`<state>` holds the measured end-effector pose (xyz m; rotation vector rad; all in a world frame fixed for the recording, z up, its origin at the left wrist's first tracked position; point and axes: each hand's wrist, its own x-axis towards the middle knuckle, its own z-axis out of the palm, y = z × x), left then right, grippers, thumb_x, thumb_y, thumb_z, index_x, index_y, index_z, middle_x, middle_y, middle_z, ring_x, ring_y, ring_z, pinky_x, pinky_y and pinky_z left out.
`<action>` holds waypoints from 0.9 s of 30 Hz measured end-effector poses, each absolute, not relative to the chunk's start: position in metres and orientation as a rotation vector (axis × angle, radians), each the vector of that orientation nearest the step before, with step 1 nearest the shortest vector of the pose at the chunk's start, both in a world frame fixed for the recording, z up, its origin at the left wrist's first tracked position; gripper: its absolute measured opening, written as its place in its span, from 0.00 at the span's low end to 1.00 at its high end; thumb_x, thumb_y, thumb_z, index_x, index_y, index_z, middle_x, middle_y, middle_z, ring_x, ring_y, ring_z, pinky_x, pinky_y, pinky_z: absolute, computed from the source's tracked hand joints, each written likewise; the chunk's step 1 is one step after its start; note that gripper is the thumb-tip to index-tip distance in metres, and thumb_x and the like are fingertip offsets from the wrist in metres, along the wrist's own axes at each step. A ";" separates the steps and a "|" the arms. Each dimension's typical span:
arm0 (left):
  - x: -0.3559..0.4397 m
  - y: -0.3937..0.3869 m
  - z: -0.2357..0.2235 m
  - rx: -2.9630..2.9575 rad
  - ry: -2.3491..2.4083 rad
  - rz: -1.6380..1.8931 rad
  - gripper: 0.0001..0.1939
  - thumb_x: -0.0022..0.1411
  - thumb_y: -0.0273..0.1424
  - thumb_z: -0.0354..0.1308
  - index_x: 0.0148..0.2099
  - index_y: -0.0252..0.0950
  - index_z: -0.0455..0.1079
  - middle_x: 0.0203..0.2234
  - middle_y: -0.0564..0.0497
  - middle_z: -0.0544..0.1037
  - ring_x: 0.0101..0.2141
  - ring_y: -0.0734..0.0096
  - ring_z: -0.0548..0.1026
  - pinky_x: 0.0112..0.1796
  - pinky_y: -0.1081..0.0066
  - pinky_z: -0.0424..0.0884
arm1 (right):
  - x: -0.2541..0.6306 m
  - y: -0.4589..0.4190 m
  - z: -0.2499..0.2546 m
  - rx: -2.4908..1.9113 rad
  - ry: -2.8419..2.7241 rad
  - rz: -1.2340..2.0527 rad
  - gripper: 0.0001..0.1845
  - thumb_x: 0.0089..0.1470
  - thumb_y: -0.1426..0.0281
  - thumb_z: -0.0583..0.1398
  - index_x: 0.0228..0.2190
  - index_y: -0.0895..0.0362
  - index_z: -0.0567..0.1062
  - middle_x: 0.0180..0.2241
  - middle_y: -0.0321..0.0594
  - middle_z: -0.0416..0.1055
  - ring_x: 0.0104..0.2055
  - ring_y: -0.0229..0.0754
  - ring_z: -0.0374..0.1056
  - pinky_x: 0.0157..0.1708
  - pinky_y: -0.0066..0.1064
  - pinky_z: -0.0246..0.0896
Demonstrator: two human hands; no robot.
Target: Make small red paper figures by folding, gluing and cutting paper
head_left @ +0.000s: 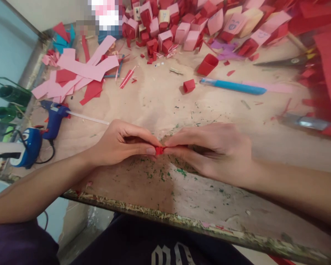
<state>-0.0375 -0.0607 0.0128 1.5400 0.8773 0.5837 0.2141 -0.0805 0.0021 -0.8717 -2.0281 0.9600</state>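
My left hand (124, 144) and my right hand (212, 151) meet near the front edge of a worn wooden table (160, 103). Both pinch one small red folded paper piece (159, 150) between thumb and fingertips; most of it is hidden under my fingers. The hands rest on the tabletop among green specks. A small red paper box (189, 85) and a bigger red box (207, 64) stand farther back.
A blue glue gun (55, 116) lies at the left with its cord. Pink and red paper strips (82, 71) lie at back left. A blue pen (233, 86) and scissors (287, 62) lie at the right. Several pink and red boxes (187, 25) pile at the back.
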 end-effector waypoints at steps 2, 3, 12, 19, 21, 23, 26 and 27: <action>-0.037 -0.061 0.013 1.517 0.893 0.598 0.03 0.61 0.28 0.73 0.39 0.41 0.86 0.30 0.53 0.87 0.30 0.67 0.86 0.35 0.73 0.85 | 0.214 -0.080 0.001 -0.851 -2.033 0.969 0.04 0.67 0.66 0.66 0.38 0.46 0.83 0.34 0.35 0.84 0.29 0.42 0.77 0.30 0.37 0.70; -0.037 -0.062 0.012 1.507 0.902 0.603 0.03 0.61 0.29 0.73 0.38 0.41 0.86 0.30 0.53 0.87 0.30 0.67 0.86 0.35 0.72 0.85 | 0.215 -0.080 0.000 -0.846 -2.028 0.967 0.04 0.67 0.66 0.66 0.39 0.45 0.84 0.34 0.35 0.84 0.29 0.42 0.77 0.29 0.37 0.70; -0.032 -0.065 0.011 1.582 0.938 0.745 0.03 0.59 0.28 0.74 0.37 0.41 0.86 0.32 0.53 0.87 0.31 0.70 0.85 0.33 0.76 0.82 | 0.212 -0.082 0.001 -0.869 -1.949 0.991 0.01 0.64 0.66 0.69 0.38 0.46 0.84 0.32 0.35 0.84 0.28 0.42 0.77 0.29 0.37 0.71; -0.027 -0.073 0.012 1.828 1.017 0.859 0.05 0.63 0.28 0.72 0.40 0.43 0.86 0.34 0.54 0.88 0.32 0.70 0.85 0.34 0.74 0.81 | 0.211 -0.086 0.000 -0.913 -1.975 0.884 0.06 0.66 0.69 0.66 0.40 0.46 0.85 0.34 0.36 0.84 0.30 0.43 0.77 0.31 0.38 0.71; -0.027 -0.076 0.014 1.898 1.038 0.858 0.07 0.64 0.26 0.70 0.43 0.44 0.86 0.36 0.55 0.88 0.33 0.70 0.85 0.35 0.75 0.80 | 0.211 -0.086 -0.001 -0.900 -1.981 0.862 0.08 0.66 0.70 0.65 0.40 0.46 0.85 0.35 0.37 0.84 0.31 0.44 0.78 0.32 0.38 0.71; -0.028 -0.078 0.014 1.965 1.042 0.856 0.10 0.65 0.26 0.70 0.46 0.46 0.85 0.38 0.55 0.89 0.35 0.70 0.86 0.37 0.75 0.80 | 0.211 -0.086 0.000 -0.883 -1.996 0.854 0.08 0.66 0.71 0.65 0.41 0.47 0.85 0.36 0.37 0.84 0.32 0.44 0.78 0.33 0.37 0.71; -0.030 -0.080 0.012 2.105 1.025 0.854 0.12 0.67 0.28 0.68 0.50 0.47 0.84 0.41 0.54 0.89 0.37 0.69 0.86 0.40 0.74 0.80 | 0.211 -0.085 0.001 -0.898 -1.988 0.893 0.08 0.66 0.71 0.65 0.39 0.48 0.85 0.34 0.37 0.84 0.32 0.43 0.78 0.34 0.36 0.72; -0.032 -0.081 0.011 2.158 1.025 0.848 0.12 0.68 0.29 0.68 0.51 0.48 0.84 0.41 0.54 0.89 0.37 0.70 0.86 0.40 0.74 0.80 | 0.210 -0.084 0.001 -0.916 -1.974 0.906 0.08 0.66 0.71 0.65 0.39 0.48 0.85 0.33 0.37 0.84 0.31 0.43 0.78 0.34 0.36 0.72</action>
